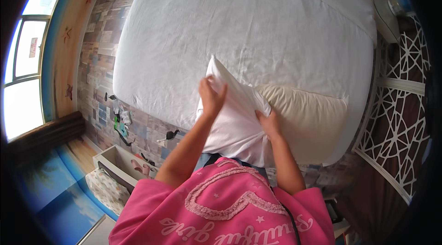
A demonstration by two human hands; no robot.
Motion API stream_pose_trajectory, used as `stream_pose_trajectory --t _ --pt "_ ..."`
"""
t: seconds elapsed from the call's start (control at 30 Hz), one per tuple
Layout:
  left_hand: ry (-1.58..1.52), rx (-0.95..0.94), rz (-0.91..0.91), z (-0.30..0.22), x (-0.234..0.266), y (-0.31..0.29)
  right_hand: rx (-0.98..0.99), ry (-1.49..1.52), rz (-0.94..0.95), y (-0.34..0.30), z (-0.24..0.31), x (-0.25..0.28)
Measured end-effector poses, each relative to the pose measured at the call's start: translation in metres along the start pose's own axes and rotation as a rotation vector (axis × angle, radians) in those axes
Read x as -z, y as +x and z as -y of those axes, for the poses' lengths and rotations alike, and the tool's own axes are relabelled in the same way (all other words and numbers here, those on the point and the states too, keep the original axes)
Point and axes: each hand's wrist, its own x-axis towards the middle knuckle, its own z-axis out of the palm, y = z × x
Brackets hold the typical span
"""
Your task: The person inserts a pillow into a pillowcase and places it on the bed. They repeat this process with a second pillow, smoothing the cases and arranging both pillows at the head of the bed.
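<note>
A white pillowcase [235, 123] stands partly upright at the near edge of the bed, against my body, one corner pointing up. My left hand [212, 96] is closed on its left side just below that corner, the fingers curled. At the lower right, my right hand [269, 123] grips the pillowcase's edge, with folds running from the thumb. How much filling is inside the pillowcase cannot be told. Right beside it, a cream pillow [308, 116] without a cover lies on the bed, close to my right hand.
The wide bed [239, 24] has a white sheet with light wrinkles. Cables and small items [123, 118] lie on the patterned floor to the left. An open drawer [120, 164] juts out at the near left. A white lattice screen [396, 121] stands along the right.
</note>
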Motion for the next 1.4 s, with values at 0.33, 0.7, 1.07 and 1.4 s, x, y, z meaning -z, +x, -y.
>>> stream_pose_trajectory --t 0.33,0.7,1.07,1.4 --pt "-0.619 0.629 -0.005 -0.010 -0.005 0.022 -0.110 0.237 0.096 -0.018 -0.011 0.009" --pt "-1.242 0.548 0.116 -0.088 0.092 -0.027 -0.122 0.504 0.157 0.020 0.119 0.037" --pt "-1.039 0.562 -0.049 -0.062 0.107 0.001 -0.197 0.854 -0.203 0.023 -0.016 0.219" --pt "-0.536 0.478 0.533 0.001 0.041 -0.030 -0.006 1.096 0.070 -0.039 -0.060 0.114"
